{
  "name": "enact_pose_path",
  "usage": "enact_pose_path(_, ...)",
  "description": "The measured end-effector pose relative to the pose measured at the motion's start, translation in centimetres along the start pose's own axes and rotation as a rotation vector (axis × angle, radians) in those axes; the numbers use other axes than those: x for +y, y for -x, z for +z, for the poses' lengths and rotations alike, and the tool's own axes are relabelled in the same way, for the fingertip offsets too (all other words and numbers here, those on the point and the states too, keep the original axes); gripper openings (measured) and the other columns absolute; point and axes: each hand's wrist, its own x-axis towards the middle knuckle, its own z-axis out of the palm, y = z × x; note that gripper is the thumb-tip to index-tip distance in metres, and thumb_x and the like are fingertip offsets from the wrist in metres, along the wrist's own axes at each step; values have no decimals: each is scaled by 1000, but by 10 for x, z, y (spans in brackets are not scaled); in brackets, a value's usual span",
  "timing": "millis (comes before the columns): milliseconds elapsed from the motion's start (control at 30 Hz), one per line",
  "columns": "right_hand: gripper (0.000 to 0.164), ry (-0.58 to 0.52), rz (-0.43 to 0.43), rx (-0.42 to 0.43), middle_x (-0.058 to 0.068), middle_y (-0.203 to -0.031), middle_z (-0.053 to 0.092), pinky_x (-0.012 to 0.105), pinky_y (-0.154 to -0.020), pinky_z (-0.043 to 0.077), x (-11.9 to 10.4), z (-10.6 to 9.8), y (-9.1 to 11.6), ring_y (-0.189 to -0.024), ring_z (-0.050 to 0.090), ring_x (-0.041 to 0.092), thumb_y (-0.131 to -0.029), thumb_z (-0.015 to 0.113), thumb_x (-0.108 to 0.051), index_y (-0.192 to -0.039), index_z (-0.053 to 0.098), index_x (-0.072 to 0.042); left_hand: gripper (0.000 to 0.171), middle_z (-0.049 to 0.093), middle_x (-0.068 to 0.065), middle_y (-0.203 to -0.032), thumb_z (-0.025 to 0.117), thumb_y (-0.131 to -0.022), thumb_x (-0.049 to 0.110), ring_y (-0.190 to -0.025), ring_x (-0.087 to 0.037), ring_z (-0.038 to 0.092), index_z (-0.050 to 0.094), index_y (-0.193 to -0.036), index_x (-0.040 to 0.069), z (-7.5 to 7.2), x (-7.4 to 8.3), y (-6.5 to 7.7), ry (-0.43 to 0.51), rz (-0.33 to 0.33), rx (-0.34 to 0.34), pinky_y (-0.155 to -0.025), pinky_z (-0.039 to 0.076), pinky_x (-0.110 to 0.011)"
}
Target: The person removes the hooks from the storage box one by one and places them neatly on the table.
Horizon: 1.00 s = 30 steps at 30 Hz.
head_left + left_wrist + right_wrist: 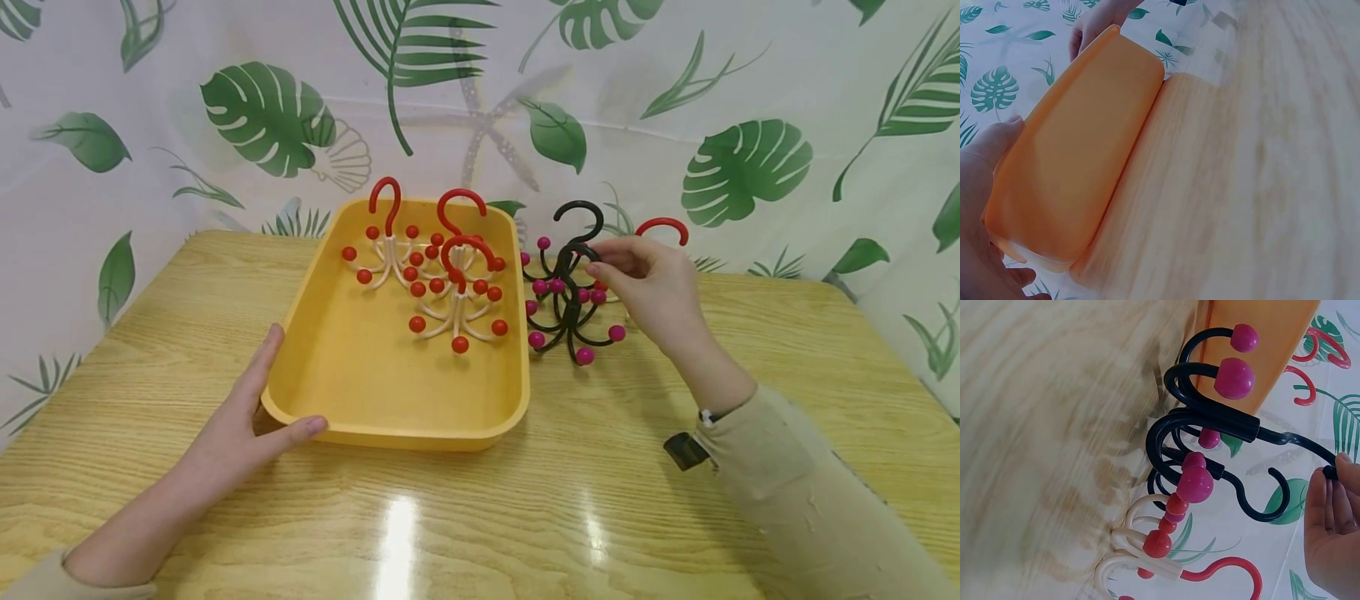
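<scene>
My left hand (236, 429) holds the front left corner of a yellow plastic tray (513, 400), thumb at the front rim and fingers along the left side. Between the thumb and fingers of my right hand (656, 287) is the hook of a black multi-arm hanger (572, 308) with magenta ball tips, just right of the tray. A second black hanger (1219, 470) stands close behind it, its hook free. Inside the tray, toward the back, are three white hangers with red hooks and red balls, including a front one (459, 308) and a left one (389, 250).
Another white hanger with a red hook (663, 223) stands behind my right hand, partly hidden by it. The wooden table (300, 517) ends at the back against a leaf-patterned cloth (480, 100).
</scene>
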Motion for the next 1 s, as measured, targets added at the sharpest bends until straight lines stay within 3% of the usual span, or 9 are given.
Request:
enact_pose_path(367, 25, -11, 1, 5, 13, -95, 71, 13, -61, 47, 6, -2, 1, -78, 65, 18, -89, 70, -18, -109, 70, -4, 105, -6, -6, -159, 74, -85, 25, -143, -34, -1, -7, -154, 25, -1, -1, 0, -18, 4, 10, -109, 5, -62)
enact_pose_path(600, 21, -16, 5, 15, 12, -93, 71, 17, -48, 44, 9, -2, 2, -68, 61, 5, -88, 70, -16, -107, 70, -5, 105, -6, -5, -159, 73, -86, 26, -143, -35, -1, -7, -153, 26, -1, 0, -1, -25, -4, 12, -109, 5, -63)
enact_pose_path(1000, 22, 25, 0, 4, 11, -96, 70, 14, -60, 46, 9, -4, 5, -74, 61, 7, -90, 68, -16, -109, 69, -6, 106, -7, -6, -159, 74, -86, 24, -143, -34, -2, -8, -153, 26, -1, 0, 0, -3, 3, 4, -109, 4, -63)
